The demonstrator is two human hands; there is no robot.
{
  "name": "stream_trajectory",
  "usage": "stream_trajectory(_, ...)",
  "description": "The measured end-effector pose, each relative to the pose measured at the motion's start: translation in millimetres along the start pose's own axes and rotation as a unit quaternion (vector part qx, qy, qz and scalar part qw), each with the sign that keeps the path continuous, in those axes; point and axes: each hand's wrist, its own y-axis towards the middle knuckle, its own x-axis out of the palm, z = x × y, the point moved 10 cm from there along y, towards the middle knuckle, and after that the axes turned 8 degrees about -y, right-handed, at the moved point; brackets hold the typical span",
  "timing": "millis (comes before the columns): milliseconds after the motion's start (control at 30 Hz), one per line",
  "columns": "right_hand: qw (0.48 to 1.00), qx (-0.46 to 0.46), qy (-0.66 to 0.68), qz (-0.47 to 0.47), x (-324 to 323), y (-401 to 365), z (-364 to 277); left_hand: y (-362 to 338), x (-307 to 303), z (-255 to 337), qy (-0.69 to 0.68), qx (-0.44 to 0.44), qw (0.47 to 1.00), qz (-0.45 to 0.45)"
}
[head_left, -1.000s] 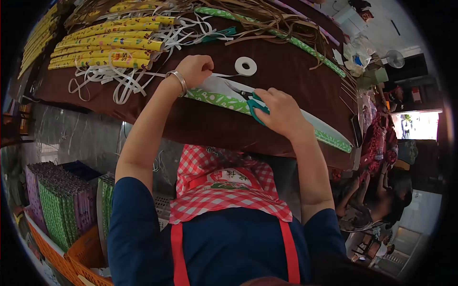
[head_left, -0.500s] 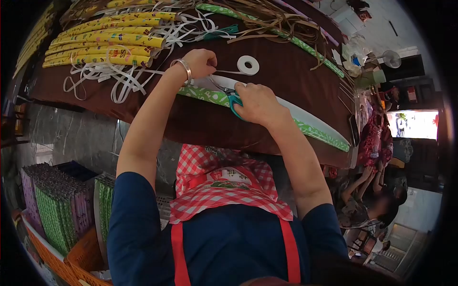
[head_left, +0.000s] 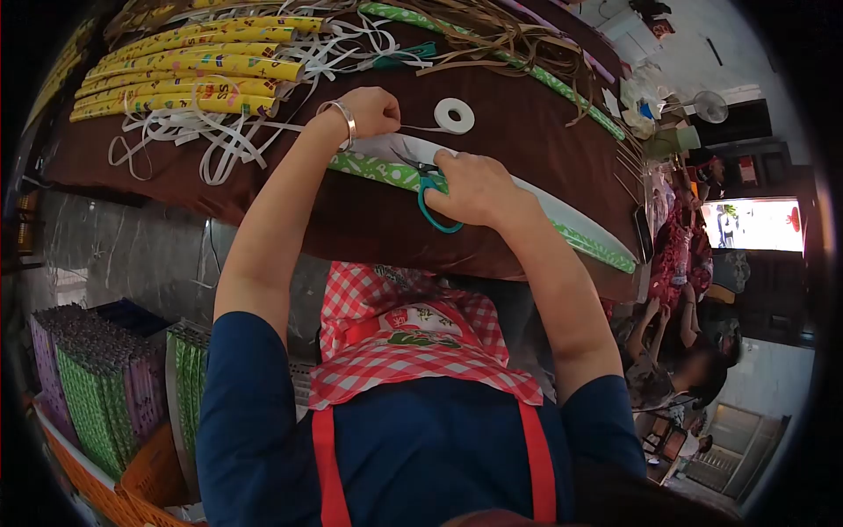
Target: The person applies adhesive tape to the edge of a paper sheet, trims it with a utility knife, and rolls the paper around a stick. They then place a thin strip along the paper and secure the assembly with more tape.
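Note:
My left hand (head_left: 375,111) is closed in a pinch on a strip of white tape, which runs to the tape roll (head_left: 454,116) lying flat on the brown cloth. My right hand (head_left: 479,187) grips scissors (head_left: 430,195) with teal handles. Their blades stand apart and point up and left, just below my left hand. Under both hands lies a long green patterned sheet (head_left: 386,171) with a white inner side. My fingertips on the left are partly hidden.
Yellow patterned rolls (head_left: 202,72) and loose white strips (head_left: 233,145) lie to the left on the brown cloth (head_left: 527,132). Brown strips (head_left: 536,48) and another green roll (head_left: 544,75) lie at the back. Orange crates (head_left: 149,470) stand lower left; people sit at right.
The scissors have opened: their blades are further apart and the lower teal loop has swung down. My left hand stays nearly where it was, and the view has shifted slightly.

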Motion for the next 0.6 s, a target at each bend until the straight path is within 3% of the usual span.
stream_trajectory(600, 0.997, 0.041, 0.044, -0.046, -7, 31, -20, -4, -2, -11, -0.078, 0.015, 0.996, 0.043)
